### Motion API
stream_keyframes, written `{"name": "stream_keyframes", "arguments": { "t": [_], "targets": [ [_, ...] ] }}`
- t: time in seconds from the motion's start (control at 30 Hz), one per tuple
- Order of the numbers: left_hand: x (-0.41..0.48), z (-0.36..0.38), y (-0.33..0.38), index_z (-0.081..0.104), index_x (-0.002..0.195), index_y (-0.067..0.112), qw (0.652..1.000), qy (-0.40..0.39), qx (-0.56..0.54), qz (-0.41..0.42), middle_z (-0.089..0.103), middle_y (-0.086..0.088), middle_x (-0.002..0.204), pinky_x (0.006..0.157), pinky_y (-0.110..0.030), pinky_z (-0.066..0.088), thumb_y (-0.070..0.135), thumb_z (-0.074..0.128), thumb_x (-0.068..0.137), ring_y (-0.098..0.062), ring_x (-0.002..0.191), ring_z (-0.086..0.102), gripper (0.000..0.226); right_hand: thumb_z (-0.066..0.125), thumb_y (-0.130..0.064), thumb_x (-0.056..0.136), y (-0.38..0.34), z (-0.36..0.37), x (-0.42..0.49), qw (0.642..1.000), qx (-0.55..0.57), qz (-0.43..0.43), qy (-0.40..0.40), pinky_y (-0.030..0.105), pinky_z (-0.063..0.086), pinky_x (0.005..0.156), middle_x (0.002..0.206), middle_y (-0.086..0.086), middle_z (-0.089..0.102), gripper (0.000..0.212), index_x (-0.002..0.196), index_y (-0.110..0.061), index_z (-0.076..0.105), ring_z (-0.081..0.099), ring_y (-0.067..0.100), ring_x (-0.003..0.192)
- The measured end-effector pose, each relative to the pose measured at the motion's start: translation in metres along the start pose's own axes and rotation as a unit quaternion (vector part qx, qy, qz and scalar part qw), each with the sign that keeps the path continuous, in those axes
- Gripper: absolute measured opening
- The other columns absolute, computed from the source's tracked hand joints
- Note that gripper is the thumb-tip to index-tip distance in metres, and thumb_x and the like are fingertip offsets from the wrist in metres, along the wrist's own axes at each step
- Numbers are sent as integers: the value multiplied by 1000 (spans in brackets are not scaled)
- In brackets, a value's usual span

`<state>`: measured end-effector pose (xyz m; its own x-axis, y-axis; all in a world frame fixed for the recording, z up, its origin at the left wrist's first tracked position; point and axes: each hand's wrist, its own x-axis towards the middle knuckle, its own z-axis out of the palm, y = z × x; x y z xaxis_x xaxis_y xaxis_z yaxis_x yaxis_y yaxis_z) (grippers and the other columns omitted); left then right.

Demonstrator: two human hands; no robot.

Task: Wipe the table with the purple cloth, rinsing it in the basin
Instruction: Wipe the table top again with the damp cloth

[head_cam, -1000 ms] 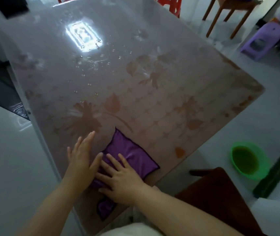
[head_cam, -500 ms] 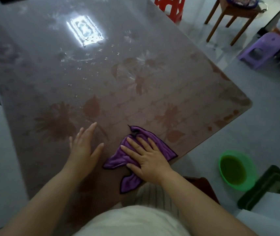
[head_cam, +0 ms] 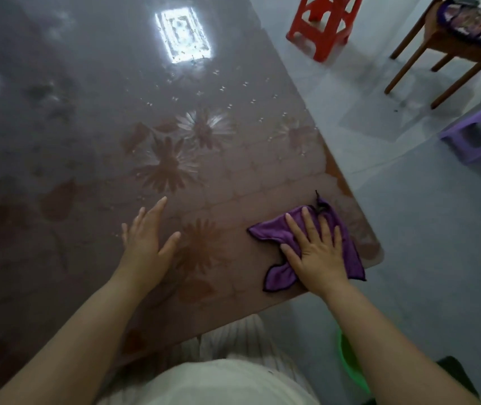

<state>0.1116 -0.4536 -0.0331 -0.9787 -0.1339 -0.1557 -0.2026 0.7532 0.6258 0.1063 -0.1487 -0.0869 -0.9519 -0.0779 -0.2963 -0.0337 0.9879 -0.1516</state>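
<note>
R hand (head_cam: 318,252) pressing purple cloth (head_cam: 277,229) under flat, spread fingers (head_cam: 306,223) nr counter (head_cam: 233,182) corner; L hand (head_cam: 145,238) lying flat, fingers straight.

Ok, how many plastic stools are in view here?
2: a red stool at the top, right of centre, and a purple stool at the right edge. Others may be hidden off-frame.

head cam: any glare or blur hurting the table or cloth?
Head view: one hard rectangular glare patch on the far part of the table, blown white; the rest of the top is dim and hazy grey to the far left. Cloth and right hand have clean edges, with little blur.
</note>
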Motion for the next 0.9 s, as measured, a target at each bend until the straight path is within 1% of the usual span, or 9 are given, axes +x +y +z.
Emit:
{"name": "stream_keyframes", "arguments": {
  "t": [0.07, 0.1, 0.23, 0.33, 0.43, 0.57, 0.73, 0.83, 0.9],
  "targets": [
    [-3, 2, 6, 22, 142, 27, 1000, -1, 8, -11, 27, -7, 151, 113, -40, -8, 24, 52, 89, -21, 143, 7, 61, 7, -70, 85, -22, 4, 5, 1000, 8, 8, 0, 45, -28, 103, 151, -6, -28, 63, 130, -50, -31, -21, 28, 141],
    [-4, 4, 9, 22, 142, 26, 1000, -5, 14, -16, 27, -7, 151, 113, -40, -8, 24, 52, 89, -22, 143, 7, 61, 8, -68, 87, -40, 7, 5, 1000, 8, -26, -9, 44, -33, 99, 148, -5, -34, 63, 131, -48, -33, -28, 27, 137],
    [2, 6, 22, 24, 142, 21, 999, 5, 32, -14, 30, -9, 149, 114, -45, -4, 20, 54, 88, -26, 142, 11, 62, 16, -62, 91, -120, 19, -11, 957, 4, -281, -77, 42, -40, 94, 144, -8, -32, 63, 142, -44, -15, -34, 27, 134],
    [17, -3, 27, 26, 142, 20, 999, 19, 26, 3, 31, -8, 149, 113, -45, -4, 18, 55, 88, -26, 142, 12, 62, 20, -60, 91, -122, 20, -17, 932, 8, -353, -82, 42, -34, 101, 148, -11, -19, 60, 144, -44, -2, -28, 22, 134],
    [33, -18, 24, 26, 142, 18, 999, 26, 24, -4, 31, -9, 149, 114, -46, -2, 18, 55, 88, -27, 142, 14, 61, 16, -66, 88, -58, 6, 0, 964, -12, -265, -12, 50, -15, 108, 150, -16, -10, 58, 141, -51, -3, -2, 26, 144],
    [47, -24, 21, 24, 143, 19, 1000, 19, 16, -19, 28, -9, 150, 114, -45, -3, 18, 52, 89, -25, 142, 11, 60, 8, -68, 86, 32, -25, 49, 999, -9, -47, -17, 41, -16, 110, 149, -16, -25, 54, 126, -58, -28, -14, 19, 143],
    [48, -2, 42, 24, 142, 23, 999, 12, 18, -46, 28, -8, 150, 114, -42, -6, 20, 52, 90, -22, 143, 10, 60, 13, -62, 92, -4, -40, 126, 999, 20, -2, -45, 50, -20, 107, 155, -5, -21, 60, 141, -45, -15, -23, 26, 141],
    [52, 25, 64, 23, 142, 24, 998, 15, 25, -54, 27, -10, 150, 114, -42, -6, 19, 53, 89, -23, 143, 9, 61, 16, -61, 93, -48, -42, 138, 983, 1, -167, -72, 48, -26, 103, 154, -4, -23, 61, 144, -42, -11, -27, 27, 139],
    [56, 45, 85, 23, 142, 24, 998, 30, 31, -42, 28, -9, 150, 114, -42, -6, 16, 54, 88, -24, 143, 9, 63, 18, -60, 93, -63, -32, 116, 939, -22, -330, -93, 45, -31, 99, 155, -3, -19, 61, 145, -40, -4, -27, 25, 138]
  ]
}}
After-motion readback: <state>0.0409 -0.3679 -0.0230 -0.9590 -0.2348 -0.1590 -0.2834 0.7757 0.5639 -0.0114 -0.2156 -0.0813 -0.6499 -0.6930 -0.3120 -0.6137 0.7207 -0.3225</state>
